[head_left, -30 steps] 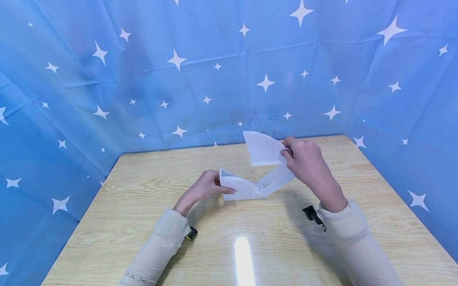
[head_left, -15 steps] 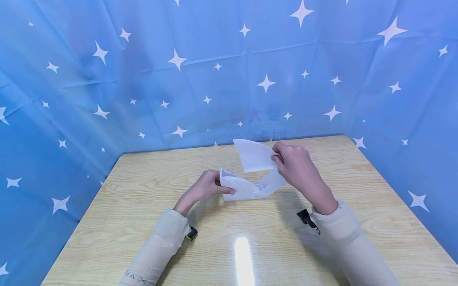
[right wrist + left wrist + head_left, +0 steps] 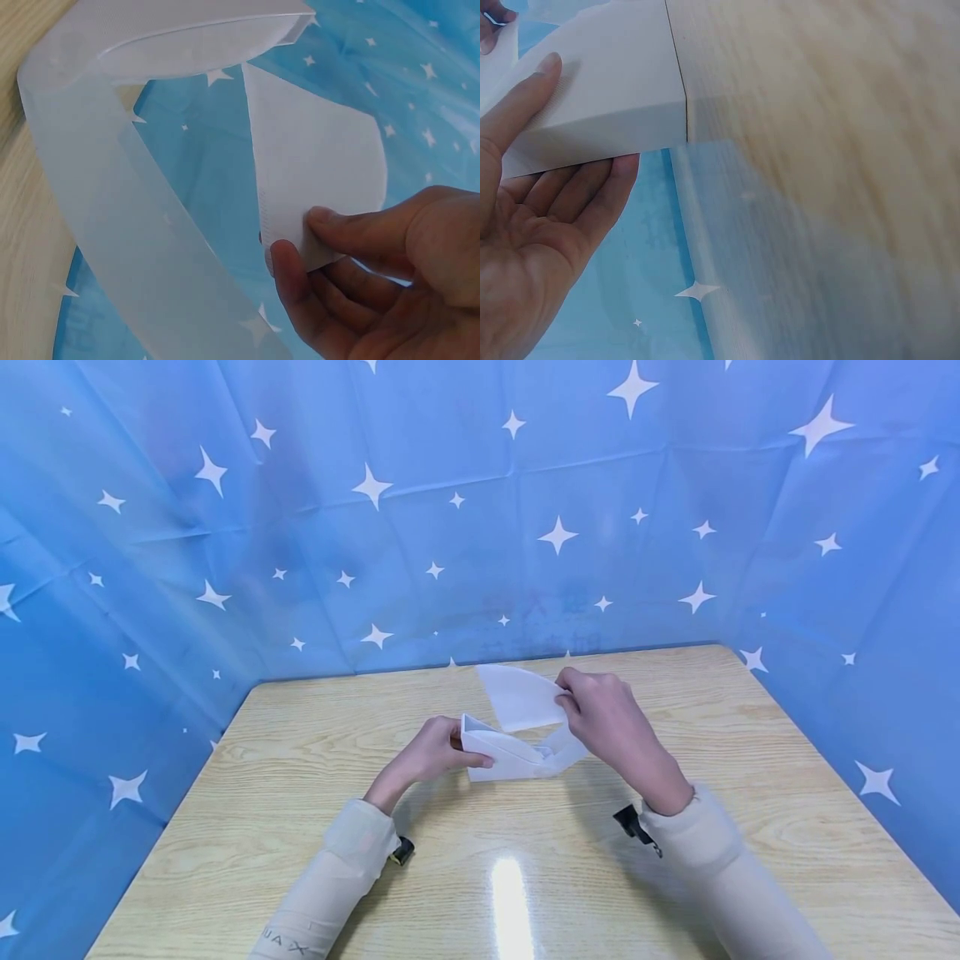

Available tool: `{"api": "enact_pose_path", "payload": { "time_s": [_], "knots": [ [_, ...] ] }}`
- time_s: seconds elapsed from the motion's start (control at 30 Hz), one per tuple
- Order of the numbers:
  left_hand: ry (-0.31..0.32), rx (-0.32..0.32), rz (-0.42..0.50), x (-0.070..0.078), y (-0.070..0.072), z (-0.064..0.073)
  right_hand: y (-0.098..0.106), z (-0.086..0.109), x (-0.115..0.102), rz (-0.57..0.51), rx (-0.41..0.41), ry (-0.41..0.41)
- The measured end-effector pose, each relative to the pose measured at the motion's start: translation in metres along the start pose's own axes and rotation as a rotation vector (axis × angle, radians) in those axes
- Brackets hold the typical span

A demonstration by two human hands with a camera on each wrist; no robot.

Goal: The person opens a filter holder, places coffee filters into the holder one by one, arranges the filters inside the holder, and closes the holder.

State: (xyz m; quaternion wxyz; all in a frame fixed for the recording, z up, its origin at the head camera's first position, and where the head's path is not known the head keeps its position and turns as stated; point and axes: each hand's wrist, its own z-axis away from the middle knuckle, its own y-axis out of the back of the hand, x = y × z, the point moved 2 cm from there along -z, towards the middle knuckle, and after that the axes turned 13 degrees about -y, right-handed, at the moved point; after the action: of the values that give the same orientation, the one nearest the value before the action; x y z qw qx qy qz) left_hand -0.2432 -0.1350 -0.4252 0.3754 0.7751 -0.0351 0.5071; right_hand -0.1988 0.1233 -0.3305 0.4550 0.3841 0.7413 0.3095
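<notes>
My left hand grips the left end of a slim white box. In the left wrist view its thumb lies on the box's broad face, with fingers behind the narrow side. The box's curved opening shows in the right wrist view. A long, pale, translucent lid flap extends from the box. My right hand pinches what looks like a folded white face mask between thumb and fingers; a stippled seam runs along one edge. The mask hangs just above the box, its free end pointing left. My right hand partly hides the flap.
A light wood table lies under both hands, with a bright reflection near its front. Behind and beside it hangs a blue cloth with white stars. Dark wrist-worn pieces show at both cuffs.
My right hand has moved left and down, bringing the mask closer to the box. The translucent flap has bent further in. My left hand and the box have stayed put.
</notes>
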Motion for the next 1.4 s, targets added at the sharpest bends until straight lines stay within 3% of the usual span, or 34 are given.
{"api": "enact_pose_path", "payload": {
  "time_s": [0.73, 1.4],
  "knots": [
    [0.000, -0.004, 0.003, 0.000, 0.001, -0.001, -0.013, 0.004, -0.006, 0.011, -0.003, 0.061],
    [-0.001, -0.007, 0.020, 0.000, 0.002, 0.000, -0.024, 0.004, -0.008, -0.030, -0.068, 0.076]
  ]
}}
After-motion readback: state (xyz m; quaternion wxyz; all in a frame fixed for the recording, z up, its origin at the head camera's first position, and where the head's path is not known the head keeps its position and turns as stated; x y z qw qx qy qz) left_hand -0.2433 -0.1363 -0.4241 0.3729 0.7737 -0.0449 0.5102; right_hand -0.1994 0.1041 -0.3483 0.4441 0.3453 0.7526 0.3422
